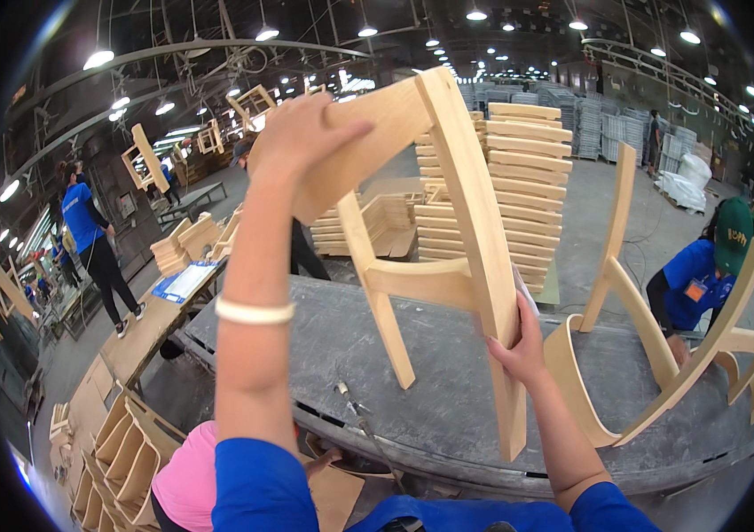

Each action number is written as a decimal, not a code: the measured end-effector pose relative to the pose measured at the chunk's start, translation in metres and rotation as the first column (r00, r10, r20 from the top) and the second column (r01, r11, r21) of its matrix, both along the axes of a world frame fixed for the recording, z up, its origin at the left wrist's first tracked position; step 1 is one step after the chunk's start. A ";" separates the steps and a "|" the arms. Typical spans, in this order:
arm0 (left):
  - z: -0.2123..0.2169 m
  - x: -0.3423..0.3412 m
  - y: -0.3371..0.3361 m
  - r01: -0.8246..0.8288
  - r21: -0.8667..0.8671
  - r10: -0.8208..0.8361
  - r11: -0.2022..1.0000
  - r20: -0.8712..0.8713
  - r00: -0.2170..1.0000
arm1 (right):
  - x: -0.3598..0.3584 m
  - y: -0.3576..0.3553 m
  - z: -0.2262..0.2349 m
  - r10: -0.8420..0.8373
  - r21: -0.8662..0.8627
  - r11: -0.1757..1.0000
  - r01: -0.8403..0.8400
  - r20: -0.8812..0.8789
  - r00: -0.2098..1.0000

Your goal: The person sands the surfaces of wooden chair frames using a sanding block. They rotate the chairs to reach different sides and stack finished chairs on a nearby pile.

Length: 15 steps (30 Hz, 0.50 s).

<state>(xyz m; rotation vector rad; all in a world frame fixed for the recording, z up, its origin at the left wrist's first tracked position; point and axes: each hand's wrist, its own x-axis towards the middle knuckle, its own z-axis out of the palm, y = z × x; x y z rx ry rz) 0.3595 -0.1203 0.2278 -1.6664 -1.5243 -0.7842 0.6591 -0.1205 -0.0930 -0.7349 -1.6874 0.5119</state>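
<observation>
A pale wooden chair back frame (473, 208) stands tilted on the grey worktable, in front of me. My left hand (302, 133) is closed over its wide top rail, thumb on the near face. Lower down, my right hand (523, 344) grips the near post, its thumb against the wood. A thin pale sheet (526, 288) shows at the right hand's fingers; what it is I cannot make out. The frame's far post and curved cross rail (421, 280) are seen beyond the near post. A second wooden chair frame (652, 341) rests on the table to the right.
The grey worktable (324, 341) spans the middle, with a hose-fed air tool (350, 399) near its front edge. Curved wooden parts (528, 177) are stacked behind it. A co-worker in a green cap (734, 232) works at right; a person in pink (186, 479) is close at lower left.
</observation>
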 end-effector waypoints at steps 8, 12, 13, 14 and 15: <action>-0.030 0.032 -0.071 0.346 0.274 -0.314 0.897 -0.156 0.937 | 0.020 0.034 0.058 -0.024 0.197 0.979 0.053 -0.145 0.989; -0.042 0.070 -0.093 0.415 0.286 -0.346 0.863 -0.262 0.901 | 0.014 0.050 0.154 -0.094 0.382 0.907 0.178 -0.228 0.969; -0.046 0.079 -0.097 0.437 0.293 -0.361 0.850 -0.281 0.889 | 0.014 0.048 0.175 -0.177 0.302 0.918 0.255 -0.264 0.948; -0.048 0.087 -0.101 0.459 0.300 -0.374 0.836 -0.299 0.878 | 0.016 0.046 0.193 -0.244 0.290 0.900 0.326 -0.285 0.927; -0.050 0.094 -0.103 0.472 0.299 -0.383 0.830 -0.310 0.870 | 0.019 0.042 0.207 -0.265 0.305 0.886 0.350 -0.289 0.920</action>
